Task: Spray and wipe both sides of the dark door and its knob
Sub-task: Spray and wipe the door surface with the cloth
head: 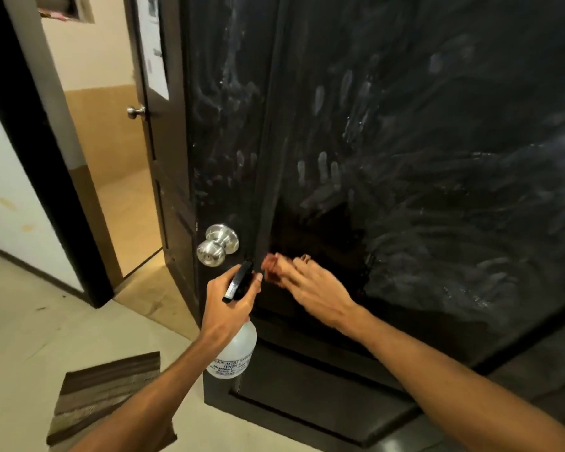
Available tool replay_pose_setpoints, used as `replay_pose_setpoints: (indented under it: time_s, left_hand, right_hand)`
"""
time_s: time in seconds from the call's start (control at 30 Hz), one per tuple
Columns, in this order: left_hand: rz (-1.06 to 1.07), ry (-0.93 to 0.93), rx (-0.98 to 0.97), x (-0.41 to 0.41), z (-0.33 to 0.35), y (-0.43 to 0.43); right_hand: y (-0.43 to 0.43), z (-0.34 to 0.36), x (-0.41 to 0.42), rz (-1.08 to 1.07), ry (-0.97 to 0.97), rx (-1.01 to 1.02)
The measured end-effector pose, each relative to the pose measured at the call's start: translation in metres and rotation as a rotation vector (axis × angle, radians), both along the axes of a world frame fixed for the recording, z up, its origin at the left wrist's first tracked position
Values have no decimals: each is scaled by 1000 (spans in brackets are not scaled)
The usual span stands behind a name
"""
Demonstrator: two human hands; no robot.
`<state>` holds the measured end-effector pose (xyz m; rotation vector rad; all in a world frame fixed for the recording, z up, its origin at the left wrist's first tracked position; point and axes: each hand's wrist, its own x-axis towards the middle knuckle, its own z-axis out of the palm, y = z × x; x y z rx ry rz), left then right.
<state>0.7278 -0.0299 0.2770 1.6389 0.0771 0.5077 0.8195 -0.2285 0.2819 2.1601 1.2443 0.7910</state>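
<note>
Head view — left fingers point(256, 279) round "SAN AGRI" spray bottle point(238, 350) — right fingers point(302, 265) round red cloth point(271, 267)

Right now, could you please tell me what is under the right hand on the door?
A blurred reddish cloth shows beyond the right hand, against the dark door; the hand covers the rest.

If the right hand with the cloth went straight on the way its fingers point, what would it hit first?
Probably the raised vertical strip of the dark door, just past the reddish cloth the right hand holds; the silver knob lies beyond. The hand is blurred, so depth is uncertain.
</note>
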Motion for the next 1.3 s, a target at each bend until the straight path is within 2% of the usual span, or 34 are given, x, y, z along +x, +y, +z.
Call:
replay_pose_setpoints:
  time_s: [0.07,0.17,0.27,0.33,0.43,0.5,0.57,0.67,0.73,0.8,0.93,1.0,1.03,1.07,1.2,1.23,1.3]
  left_hand:
    - [-49,-5,18,4,4,-5]
    - [-122,-34,54,15,14,-13]
    - [-165,-45,63,21,24,-30]
    - [-201,-56,70,21,27,-45]
    - [-266,-60,87,17,31,-69]
    - [-305,-69,99,15,35,-85]
    - [-332,-60,101,13,36,-97]
    - [-359,-50,103,10,33,-115]
    - [-388,-36,103,6,30,-134]
    - [-406,-25,108,2,28,-148]
    - [-433,-12,136,-5,26,-168]
    - [-455,12,131,-9,25,-176]
    - [-459,28,124,-9,24,-179]
    - [-462,37,119,-10,24,-182]
    - [-472,25,138,-9,21,-187]
    - [-475,27,147,-9,19,-190]
    - [-472,34,152,-9,17,-196]
  right_hand:
    - [-26,5,-4,-22,25,54]
    - [-54,60,-2,-26,-154,409]
    - [-74,96,-5,-186,-336,745]
    - [-81,77,-17,-247,-366,778]
    - [-104,15,-38,-276,-177,667]
    - [-133,0,-49,-311,-85,760]
    - [-161,7,-57,-346,-170,971]
    - [-196,19,-70,-446,-342,1453]
    - [-200,12,-71,-501,-347,1697]
    - [-178,-6,-68,-496,-287,1661]
    - [-131,-48,-67,-403,33,1230]
    - [-138,-55,-74,-390,135,1144]
    - [-149,-56,-78,-407,138,1195]
    - [-164,-54,-83,-433,122,1331]
    - [-223,-35,-86,-523,-189,1925]
    - [-226,-35,-84,-545,-224,1942]
    - [-209,-38,-80,-516,-176,1799]
